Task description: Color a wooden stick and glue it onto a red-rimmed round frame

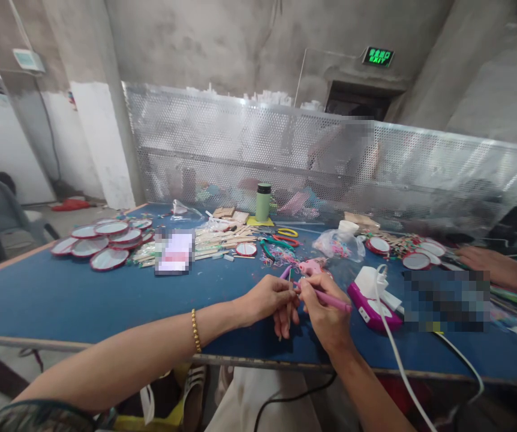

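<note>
Near the table's front edge, my left hand (271, 300) is closed around a thin pale stick (291, 279), which stands up between its fingers. My right hand (325, 309) grips a pink pen-shaped tool (334, 300), its tip end close to the left fingertips. The fingers hide where tool and stick meet. A purple piece (285, 272) shows just beyond the left hand. Behind the hands lie a pink object like a glue gun (312, 266) and a tangle of coloured strings (280, 255). Pliers with red handles (286, 240) and yellow handles (288, 232) lie farther back.
Red-rimmed white discs (109, 258) are piled at left, beside a phone (175, 252) and many wooden sticks (222, 240). A green bottle (262, 203) stands at the back. At right are a purple power strip (375, 312), white cables and another person's hand (481, 261).
</note>
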Demonstrator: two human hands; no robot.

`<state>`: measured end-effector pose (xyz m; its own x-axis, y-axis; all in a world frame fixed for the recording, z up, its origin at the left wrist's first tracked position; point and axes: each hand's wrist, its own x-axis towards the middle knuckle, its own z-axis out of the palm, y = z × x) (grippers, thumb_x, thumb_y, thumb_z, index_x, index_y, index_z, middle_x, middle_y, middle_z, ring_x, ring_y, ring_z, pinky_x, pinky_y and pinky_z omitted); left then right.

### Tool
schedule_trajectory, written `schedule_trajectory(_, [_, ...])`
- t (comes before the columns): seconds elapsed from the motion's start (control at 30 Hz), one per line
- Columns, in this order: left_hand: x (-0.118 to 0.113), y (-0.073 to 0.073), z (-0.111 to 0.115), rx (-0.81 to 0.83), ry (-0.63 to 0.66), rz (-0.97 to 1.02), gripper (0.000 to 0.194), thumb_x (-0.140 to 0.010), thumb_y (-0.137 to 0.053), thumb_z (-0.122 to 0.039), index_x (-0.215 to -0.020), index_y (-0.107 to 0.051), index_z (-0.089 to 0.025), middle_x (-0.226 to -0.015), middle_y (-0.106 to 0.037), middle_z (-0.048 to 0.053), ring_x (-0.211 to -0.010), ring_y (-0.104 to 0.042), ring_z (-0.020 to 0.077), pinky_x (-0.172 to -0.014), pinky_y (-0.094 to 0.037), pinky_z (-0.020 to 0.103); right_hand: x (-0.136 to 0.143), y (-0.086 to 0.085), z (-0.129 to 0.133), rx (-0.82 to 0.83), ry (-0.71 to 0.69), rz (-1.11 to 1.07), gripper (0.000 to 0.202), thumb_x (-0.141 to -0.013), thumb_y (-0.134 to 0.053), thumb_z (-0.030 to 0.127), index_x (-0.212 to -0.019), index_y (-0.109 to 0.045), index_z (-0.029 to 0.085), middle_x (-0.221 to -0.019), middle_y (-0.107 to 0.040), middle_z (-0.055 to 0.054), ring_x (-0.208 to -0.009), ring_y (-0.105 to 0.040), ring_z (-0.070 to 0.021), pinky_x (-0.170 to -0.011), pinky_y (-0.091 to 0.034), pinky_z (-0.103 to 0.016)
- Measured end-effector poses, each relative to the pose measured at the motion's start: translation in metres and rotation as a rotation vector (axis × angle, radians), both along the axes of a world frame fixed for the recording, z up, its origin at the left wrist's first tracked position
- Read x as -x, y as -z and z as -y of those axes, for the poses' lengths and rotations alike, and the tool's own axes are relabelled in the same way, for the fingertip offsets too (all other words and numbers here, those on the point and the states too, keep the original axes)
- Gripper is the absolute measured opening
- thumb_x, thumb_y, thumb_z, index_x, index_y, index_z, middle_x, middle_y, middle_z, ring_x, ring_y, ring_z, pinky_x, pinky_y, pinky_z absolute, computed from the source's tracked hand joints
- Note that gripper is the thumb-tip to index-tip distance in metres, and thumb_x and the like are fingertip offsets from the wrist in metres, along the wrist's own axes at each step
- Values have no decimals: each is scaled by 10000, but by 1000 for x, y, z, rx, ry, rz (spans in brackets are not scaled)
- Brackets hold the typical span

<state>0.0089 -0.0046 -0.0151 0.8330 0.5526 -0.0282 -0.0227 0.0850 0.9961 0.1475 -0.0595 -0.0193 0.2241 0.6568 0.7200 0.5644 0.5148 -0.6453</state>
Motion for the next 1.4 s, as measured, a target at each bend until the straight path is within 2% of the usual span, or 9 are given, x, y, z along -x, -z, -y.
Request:
schedule_trajectory(0.23, [-2,2,-1,-6,-10,-12,471,-803,-629,-575,-740,-521,-120,-576,-633,47,-367,-577,131,-362,-437,207,-1,1,-1,17,-31,4,207,-849,-570,306,-667,-603,214,-556,-607,16,-527,-580,-147,-498,-444,-257])
schedule_trajectory(0.6, [-2,2,-1,-28,1,-39,486,-800,-615,-603,-744,-518,-130,-546,-622,37,-371,-574,128,-379,-455,211,-1,-3,0,-3,0,84,220,-850,-550,301,-649,-595,223,-525,-598,21,-516,-578,-149,-496,-444,-260])
schedule_trajectory(1.0, [-1,3,-1,-7,-4,-23,454,-769,-648,-567,-773,-506,-136,-597,-644,42,-379,-583,130,-383,-464,219,-2,2,-2,11,-14,19,202,-848,-567,297,-664,-595,217,-557,-608,16,-540,-588,-152,-502,-450,-259])
schedule_trajectory(1.4, [-2,3,-1,-9,-4,-48,456,-795,-630,-570,-744,-504,-135,-575,-636,45,-390,-593,140,-392,-469,225,-1,-2,0,6,-18,53,215,-841,-560,290,-639,-579,220,-551,-603,15,-530,-587,-151,-503,-448,-260])
